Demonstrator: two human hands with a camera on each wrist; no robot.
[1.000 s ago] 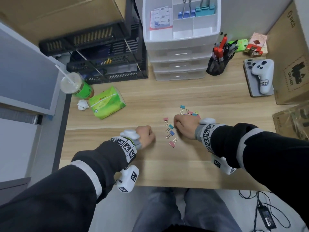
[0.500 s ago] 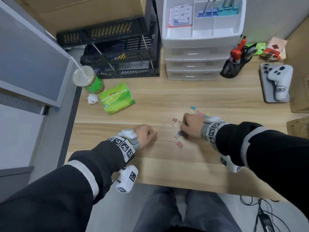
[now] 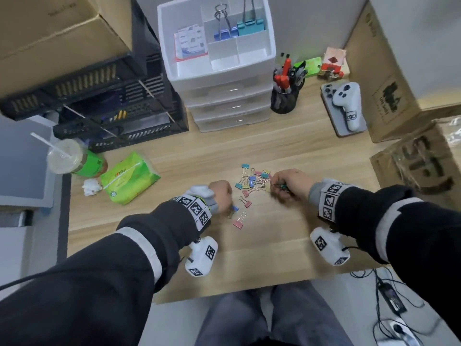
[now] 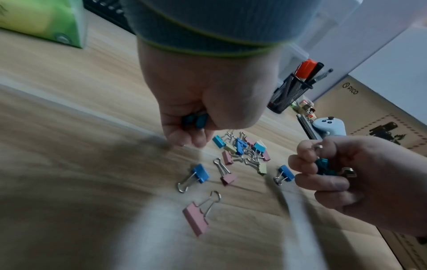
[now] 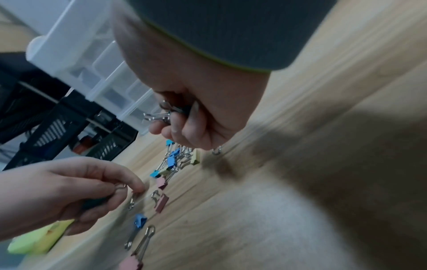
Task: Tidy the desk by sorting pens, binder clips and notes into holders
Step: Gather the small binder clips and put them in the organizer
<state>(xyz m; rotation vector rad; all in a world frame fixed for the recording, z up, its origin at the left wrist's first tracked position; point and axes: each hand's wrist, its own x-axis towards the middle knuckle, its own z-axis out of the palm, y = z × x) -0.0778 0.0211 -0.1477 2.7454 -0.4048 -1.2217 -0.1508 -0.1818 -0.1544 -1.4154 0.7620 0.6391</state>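
Note:
Several small coloured binder clips lie in a loose pile on the wooden desk, with a few pink and blue ones strewn nearer me. My left hand is at the pile's near-left edge and grips blue clips in a fist. To the right of the pile, my right hand grips teal clips, wire handles sticking out. At the back stands a white drawer organiser; its top tray holds large clips and notes. A black mesh pen cup stands next to it.
A green tissue pack, a lidded drink cup and a crumpled paper sit at left. Black crates fill the back left. A white controller on a phone and cardboard boxes line the right.
My right hand has drawn back to the right, uncovering the pile. My left hand has shifted right, up to the near clips. The head view has tilted closer.

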